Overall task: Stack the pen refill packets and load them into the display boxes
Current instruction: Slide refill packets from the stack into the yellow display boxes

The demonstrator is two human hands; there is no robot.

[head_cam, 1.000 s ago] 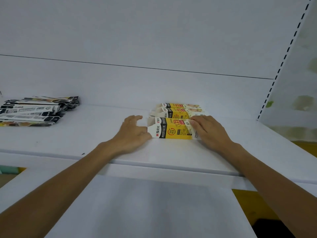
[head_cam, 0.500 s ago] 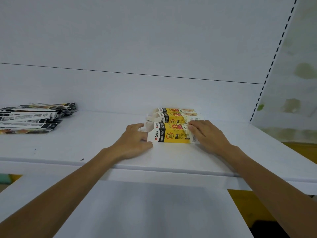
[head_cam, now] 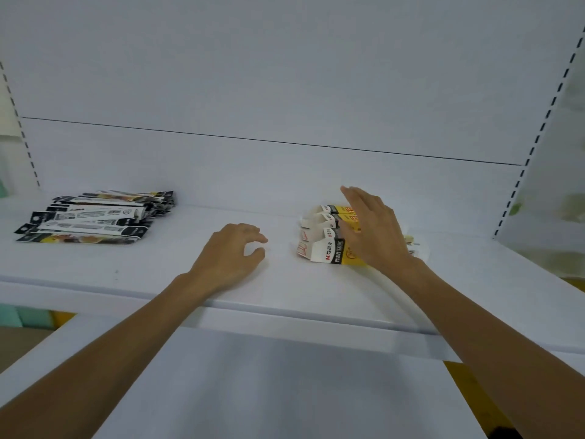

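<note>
Three yellow, black and white display boxes [head_cam: 329, 248] lie side by side on the white shelf [head_cam: 190, 274], right of centre. My right hand [head_cam: 373, 232] hovers over them with fingers spread, holding nothing and hiding their right halves. My left hand [head_cam: 231, 258] rests on the shelf just left of the boxes, fingers loosely curled and apart, not touching them. A loose pile of black and white pen refill packets [head_cam: 95, 217] lies at the far left of the shelf, well away from both hands.
The shelf's front edge [head_cam: 285, 315] runs across the view, with a lower white shelf [head_cam: 253, 391] beneath it. A white back panel rises behind. Slotted uprights [head_cam: 538, 137] stand at the right and left sides.
Both hands have let go of the front display box. My left hand slid left onto bare shelf and my right hand lifted above the boxes. The view shifted left, showing more of the packet pile.
</note>
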